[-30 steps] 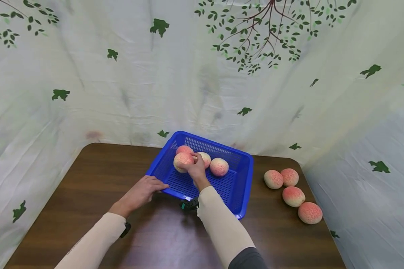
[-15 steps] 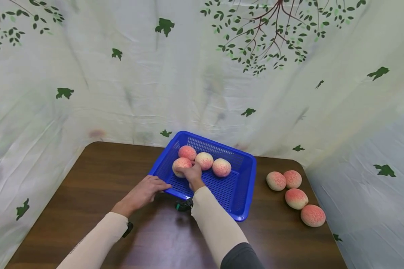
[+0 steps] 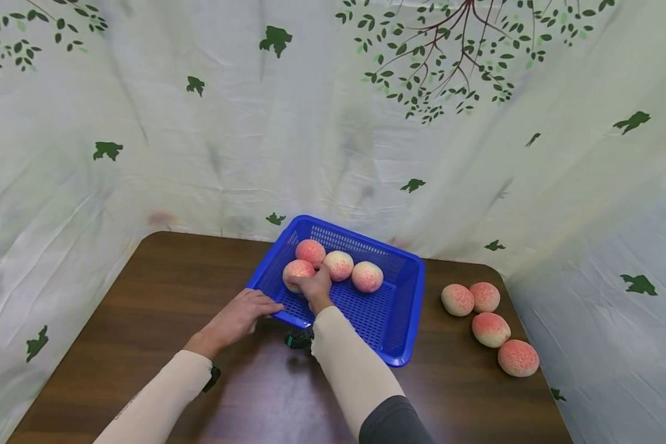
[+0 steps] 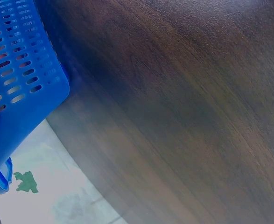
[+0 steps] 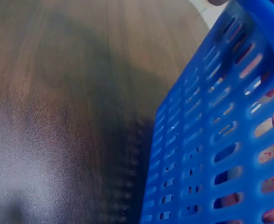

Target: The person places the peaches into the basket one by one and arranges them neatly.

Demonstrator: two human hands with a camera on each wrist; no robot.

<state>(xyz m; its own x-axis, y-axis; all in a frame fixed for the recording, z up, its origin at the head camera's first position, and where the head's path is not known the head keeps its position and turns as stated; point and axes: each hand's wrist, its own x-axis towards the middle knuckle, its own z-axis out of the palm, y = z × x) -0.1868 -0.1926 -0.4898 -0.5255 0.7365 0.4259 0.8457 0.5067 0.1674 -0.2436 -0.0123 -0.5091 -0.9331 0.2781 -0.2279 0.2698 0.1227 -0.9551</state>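
A blue plastic basket (image 3: 414,308) with slotted walls stands at an angle on the table. My left hand (image 3: 241,313) holds its near left rim, fingers over the edge. Inside the basket, my right hand (image 3: 314,287) grips a pink-and-cream peach (image 3: 298,271) near the left end; its far fingers are hidden. Touching or close by are a pinker peach (image 3: 311,251) behind it, a pale peach (image 3: 338,266) and another peach (image 3: 367,277) to the right. Both wrist views mostly catch the basket's outer wall (image 4: 31,100) and bare wood.
Several peaches (image 3: 491,329) lie in a loose line on the right of the brown wooden table (image 3: 161,290). A white curtain (image 3: 227,142) printed with leaves hangs close behind the table and along its sides. A black wrist camera (image 3: 298,337) hangs below the right wrist.
My right hand has lowered the peach to the left inside the basket, uncovering the peaches behind it. The left hand has stayed on the rim. The whole view has shifted slightly.
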